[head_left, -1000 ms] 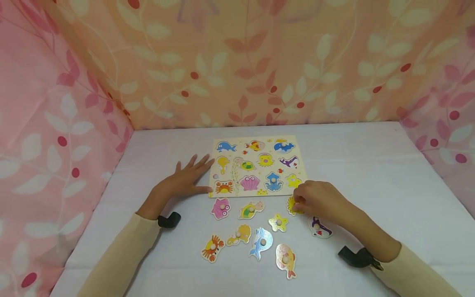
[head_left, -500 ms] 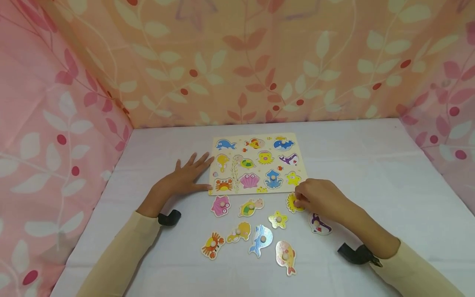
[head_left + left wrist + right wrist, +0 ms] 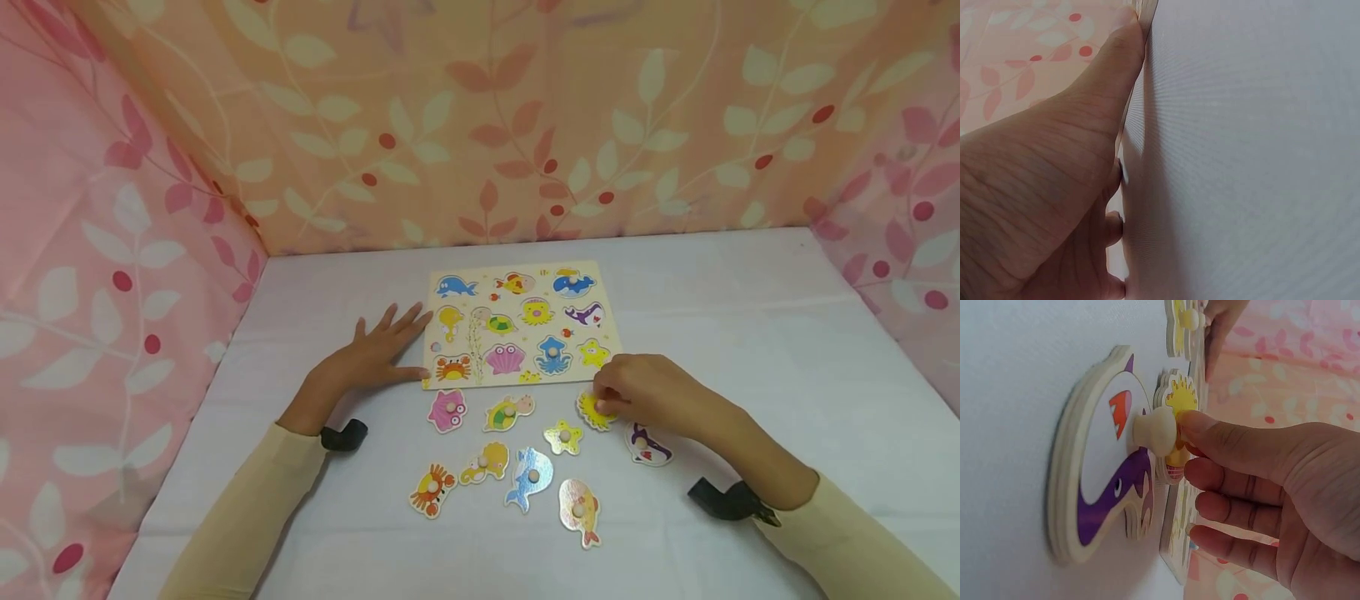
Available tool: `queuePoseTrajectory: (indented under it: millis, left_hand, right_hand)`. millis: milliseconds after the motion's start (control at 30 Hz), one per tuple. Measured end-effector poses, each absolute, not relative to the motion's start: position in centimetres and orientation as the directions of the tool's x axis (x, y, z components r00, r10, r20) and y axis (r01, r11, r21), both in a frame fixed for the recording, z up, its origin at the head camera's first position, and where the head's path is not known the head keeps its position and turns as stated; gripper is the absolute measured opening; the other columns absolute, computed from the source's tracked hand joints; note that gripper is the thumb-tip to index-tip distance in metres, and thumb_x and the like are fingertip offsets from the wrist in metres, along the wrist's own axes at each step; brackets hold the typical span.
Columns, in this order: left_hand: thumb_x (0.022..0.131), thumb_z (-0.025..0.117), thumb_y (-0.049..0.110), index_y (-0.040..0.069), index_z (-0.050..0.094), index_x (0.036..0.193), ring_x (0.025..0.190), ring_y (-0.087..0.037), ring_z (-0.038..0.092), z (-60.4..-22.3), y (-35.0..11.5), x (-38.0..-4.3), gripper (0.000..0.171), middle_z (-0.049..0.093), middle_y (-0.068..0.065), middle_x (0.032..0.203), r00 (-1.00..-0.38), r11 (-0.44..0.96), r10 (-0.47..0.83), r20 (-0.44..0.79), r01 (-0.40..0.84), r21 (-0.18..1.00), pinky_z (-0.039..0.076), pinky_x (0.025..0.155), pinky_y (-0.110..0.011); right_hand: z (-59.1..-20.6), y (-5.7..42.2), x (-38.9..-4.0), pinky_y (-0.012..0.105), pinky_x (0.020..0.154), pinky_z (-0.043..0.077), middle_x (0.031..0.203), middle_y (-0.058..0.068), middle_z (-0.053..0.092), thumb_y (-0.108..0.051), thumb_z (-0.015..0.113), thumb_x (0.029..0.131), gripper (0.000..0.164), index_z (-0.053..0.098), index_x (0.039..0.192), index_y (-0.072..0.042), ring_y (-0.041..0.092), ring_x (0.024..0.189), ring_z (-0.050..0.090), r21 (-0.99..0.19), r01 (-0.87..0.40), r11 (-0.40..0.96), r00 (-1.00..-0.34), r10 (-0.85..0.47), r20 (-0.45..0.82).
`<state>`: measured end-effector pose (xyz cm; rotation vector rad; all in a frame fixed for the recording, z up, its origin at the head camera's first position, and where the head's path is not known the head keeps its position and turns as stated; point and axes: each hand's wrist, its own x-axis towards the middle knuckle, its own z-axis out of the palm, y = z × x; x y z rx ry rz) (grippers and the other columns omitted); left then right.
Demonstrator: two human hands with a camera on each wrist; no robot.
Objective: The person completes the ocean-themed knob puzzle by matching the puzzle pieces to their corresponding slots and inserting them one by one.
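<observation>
your right hand [image 3: 654, 395] pinches the yellow octopus piece [image 3: 588, 409] near its middle, just off the board's [image 3: 483, 296] near right corner; your left hand [image 3: 381, 352] lies spread at the board's left edge. the piece looks like light, stiff, sturdy wood, its face perhaps slick, so hold its likely knob, hidden by your fingers, rather than the thin rim.

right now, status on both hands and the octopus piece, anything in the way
Left hand spread at left edge of board. Right hand pinches octopus piece, beside near edge. Purple piece close by, seemingly not blocking.
</observation>
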<state>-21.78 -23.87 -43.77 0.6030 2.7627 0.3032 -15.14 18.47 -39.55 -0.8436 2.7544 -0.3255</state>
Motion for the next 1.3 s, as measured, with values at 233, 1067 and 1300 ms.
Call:
queuePoseTrajectory:
  millis: [233, 1067, 1300]
  left_hand:
    - [0.085, 0.064, 0.073, 0.034, 0.008, 0.164, 0.155, -0.037, -0.008, -43.94, -23.94, -21.82, 0.104, 0.0, 0.002, 0.171, -0.87, 0.89, 0.431, -0.238, 0.366, 0.273, -0.006, 0.112, -0.075]
    - [0.086, 0.064, 0.071, 0.033, 0.008, 0.164, 0.155, -0.038, -0.009, -43.87, -23.95, -21.78, 0.103, -0.001, 0.001, 0.171, -0.865, 0.889, 0.436, -0.249, 0.371, 0.27, -0.005, 0.112, -0.076]
    - [0.086, 0.064, 0.071, 0.033, 0.008, 0.164, 0.155, -0.038, -0.008, -43.75, -23.89, -21.8, 0.104, -0.001, 0.001, 0.171, -0.867, 0.891, 0.432, -0.249, 0.367, 0.267, -0.005, 0.112, -0.076]
  right_hand:
    - [-39.78, 18.5, -15.23, 0.027, 0.071, 0.051, 0.085, -0.01, 0.066, -0.025, 0.083, 0.086, 0.012, 0.078, 0.096, -0.021, 0.009, 0.075, 0.054, -0.291, -0.556, 0.779, -0.782, -0.609, -0.136]
    - [-40.22, 18.2, -14.95, 0.025, 0.066, 0.048, 0.081, -0.009, 0.067, -0.029, 0.085, 0.083, 0.014, 0.079, 0.09, -0.019, 0.008, 0.071, 0.052, -0.25, -0.524, 0.814, -0.825, -0.558, -0.087]
    - [-40.21, 18.25, -15.09, 0.027, 0.069, 0.049, 0.085, -0.009, 0.069, -0.028, 0.084, 0.084, 0.012, 0.08, 0.091, -0.02, 0.009, 0.073, 0.053, -0.249, -0.54, 0.804, -0.814, -0.574, -0.088]
